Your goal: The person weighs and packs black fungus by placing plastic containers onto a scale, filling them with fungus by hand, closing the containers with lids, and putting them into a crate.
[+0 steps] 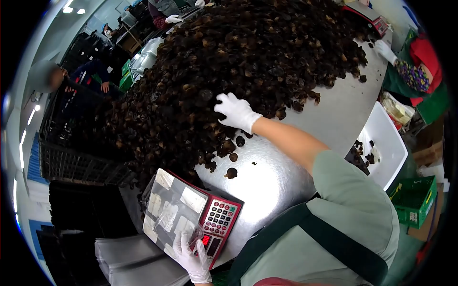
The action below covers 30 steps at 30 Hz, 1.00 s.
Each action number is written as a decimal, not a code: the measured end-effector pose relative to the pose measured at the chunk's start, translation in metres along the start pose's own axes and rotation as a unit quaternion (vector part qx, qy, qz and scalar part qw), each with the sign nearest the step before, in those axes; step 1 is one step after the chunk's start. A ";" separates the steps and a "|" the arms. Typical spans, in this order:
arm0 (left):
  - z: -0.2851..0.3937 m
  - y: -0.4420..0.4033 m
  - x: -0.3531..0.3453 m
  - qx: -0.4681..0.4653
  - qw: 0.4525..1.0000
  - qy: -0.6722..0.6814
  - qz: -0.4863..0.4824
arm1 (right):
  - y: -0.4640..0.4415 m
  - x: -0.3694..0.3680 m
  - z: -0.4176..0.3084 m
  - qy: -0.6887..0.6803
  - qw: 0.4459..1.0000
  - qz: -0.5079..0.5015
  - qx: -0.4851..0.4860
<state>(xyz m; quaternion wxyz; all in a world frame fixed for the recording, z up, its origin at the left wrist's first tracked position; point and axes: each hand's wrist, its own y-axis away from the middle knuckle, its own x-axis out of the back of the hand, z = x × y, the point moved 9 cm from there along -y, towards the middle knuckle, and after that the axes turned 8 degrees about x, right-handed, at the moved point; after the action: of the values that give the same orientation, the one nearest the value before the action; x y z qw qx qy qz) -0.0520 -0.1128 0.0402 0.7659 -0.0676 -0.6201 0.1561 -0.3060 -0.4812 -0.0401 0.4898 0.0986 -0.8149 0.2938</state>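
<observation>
A large heap of dark brown, curled pieces like dried fungus (191, 71) covers much of the metal table (272, 167). My right hand (236, 113), in a white glove, rests on the heap's near edge with its fingers apart and slightly bent; nothing shows in it. At the bottom, a red scale (224, 217) with a keypad and lit red digits stands on the table. Clear crinkled plastic, seemingly a bag (194, 232), lies over the taped plate of the scale. My left hand (192, 257), in a thin white glove, has its fingers around the plastic's edge beside the display.
A white tub (389, 143) with a few dark pieces and a green crate (415, 200) stand at the right. Black crates (86, 164) and stacked clear bags (138, 257) are at the left. Co-workers stand around the table; another red scale (372, 19) is at the far right.
</observation>
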 end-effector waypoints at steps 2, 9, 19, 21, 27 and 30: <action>-0.005 0.001 0.004 0.000 0.999 0.048 -0.001 | 0.022 -0.001 -0.008 -0.018 0.998 0.046 0.047; -0.018 -0.003 0.040 0.023 0.998 0.065 0.013 | 0.063 -0.003 -0.045 -0.201 0.974 0.094 0.038; -0.023 -0.001 0.021 0.065 0.995 0.073 -0.020 | 0.052 -0.038 -0.163 -0.824 0.479 -0.223 -0.205; -0.021 0.001 0.016 0.063 0.993 0.091 -0.036 | 0.044 -0.028 -0.190 -0.824 0.477 -0.239 -0.192; -0.022 0.001 0.017 0.089 0.985 0.148 -0.024 | 0.030 0.015 -0.304 -0.609 0.734 -0.262 0.148; -0.024 0.006 0.021 0.091 0.989 0.106 0.039 | 0.052 0.010 -0.343 -0.263 0.872 -0.180 0.371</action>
<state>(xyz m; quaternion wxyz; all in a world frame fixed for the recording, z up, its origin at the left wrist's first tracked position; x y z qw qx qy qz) -0.0262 -0.0978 0.0527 0.8238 -0.0376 -0.5150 0.2338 -0.0807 -0.2401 0.0680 0.2288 0.4915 -0.7129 0.4448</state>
